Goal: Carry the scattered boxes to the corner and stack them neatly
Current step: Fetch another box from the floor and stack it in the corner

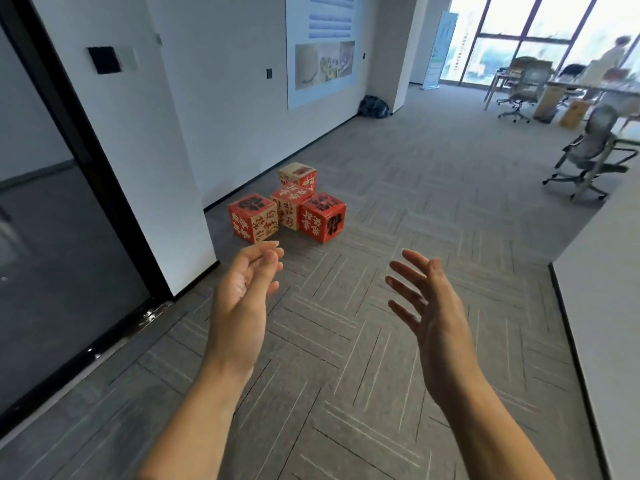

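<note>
Both hands are raised ahead of the body and nothing is held in either. The left hand (242, 299) is turned palm-inward with fingers loosely extended; the right hand (429, 306) is spread wide, palm facing across.

Four boxes (292, 199) are clustered on the carpet (381, 341) beyond the fingertips, close to the wall (207, 133). The left box (252, 218) is set just beside the middle box (289, 211), which is pressed up to the right box (322, 216). The back box (298, 174) is partly hidden behind them, and whether it is resting on the floor or on another box cannot be told.

The cluster is judged loose rather than neat, so the stacking is not yet done.

The boxes are read as printed cardboard cubes, probably light and fairly stiff; the walls could be dented if squeezed hard, and the smooth printed faces may be a little slippery. A hold is best taken with flat palms pressed on two opposite side faces, or with fingers hooked under the bottom edges; the right box, near and unobstructed, is suggested as the first to be lifted.
</note>
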